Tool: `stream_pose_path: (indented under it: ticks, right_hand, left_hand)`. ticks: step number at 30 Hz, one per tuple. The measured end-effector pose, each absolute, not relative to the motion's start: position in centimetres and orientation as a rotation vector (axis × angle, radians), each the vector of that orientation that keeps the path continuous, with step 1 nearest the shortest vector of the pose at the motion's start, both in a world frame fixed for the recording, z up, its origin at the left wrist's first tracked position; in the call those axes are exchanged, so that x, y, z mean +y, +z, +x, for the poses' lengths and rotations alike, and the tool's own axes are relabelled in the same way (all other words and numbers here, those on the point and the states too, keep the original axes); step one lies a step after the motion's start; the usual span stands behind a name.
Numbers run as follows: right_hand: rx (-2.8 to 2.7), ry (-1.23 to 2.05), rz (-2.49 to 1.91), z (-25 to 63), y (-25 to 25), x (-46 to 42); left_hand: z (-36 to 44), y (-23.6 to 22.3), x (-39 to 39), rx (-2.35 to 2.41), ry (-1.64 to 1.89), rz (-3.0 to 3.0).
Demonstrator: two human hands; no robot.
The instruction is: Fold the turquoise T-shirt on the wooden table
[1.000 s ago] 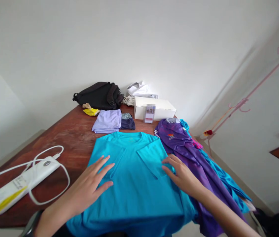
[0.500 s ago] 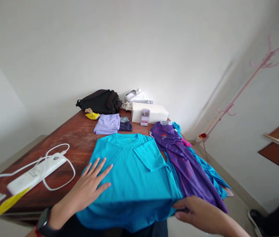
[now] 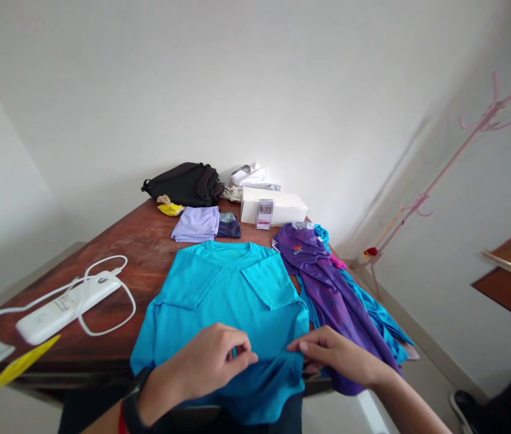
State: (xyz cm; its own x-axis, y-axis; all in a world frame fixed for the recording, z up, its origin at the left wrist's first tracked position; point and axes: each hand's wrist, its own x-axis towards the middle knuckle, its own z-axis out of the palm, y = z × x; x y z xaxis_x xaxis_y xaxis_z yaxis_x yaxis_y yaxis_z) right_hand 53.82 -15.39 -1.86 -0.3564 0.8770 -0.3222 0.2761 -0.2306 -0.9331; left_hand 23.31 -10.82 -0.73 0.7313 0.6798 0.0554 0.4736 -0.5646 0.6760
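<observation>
A turquoise T-shirt (image 3: pixel 228 289) lies flat on the brown wooden table (image 3: pixel 138 241), sleeves folded inward, its hem hanging over the near edge. My left hand (image 3: pixel 213 358) pinches the shirt's lower part near the table edge, fingers closed on the cloth. My right hand (image 3: pixel 328 355) grips the same lower part a little to the right, fingers closed on the fabric. A dark watch sits on my left wrist.
A purple garment (image 3: pixel 328 289) over another turquoise one lies right of the shirt. Behind are a folded lilac cloth (image 3: pixel 196 224), a dark folded piece (image 3: pixel 229 229), a white box (image 3: pixel 276 207) and a black bag (image 3: pixel 183 182). A white power bank with cable (image 3: pixel 68 301) lies left. A pink coat stand (image 3: pixel 440 175) stands right.
Both hands left the shirt's upper part and came down to its lower part near the table edge, where they now pinch the cloth. The view shifted slightly.
</observation>
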Motion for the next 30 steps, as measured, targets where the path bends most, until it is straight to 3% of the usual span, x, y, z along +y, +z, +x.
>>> stream_pose_path:
  ticks: [5,10,23,30]
  right_hand:
    - [-1.05,1.849,-1.231,50.4,-1.9,-12.3]
    - [-1.029,1.76,-1.089,48.8,-2.1,-10.9]
    - [-1.909,1.319,-1.231,47.8,-3.6,-14.8]
    - [-1.3,1.569,-1.132,44.6,-3.2,-13.4]
  left_hand:
    - [27.4,-2.5,-11.6,1.041,0.386,2.244]
    - [28.6,-3.2,-10.6,1.233,0.433,2.231]
    - [26.5,-4.4,-8.2,0.869,0.459,1.691]
    - [24.8,-1.9,-10.5,1.075,0.817,1.858]
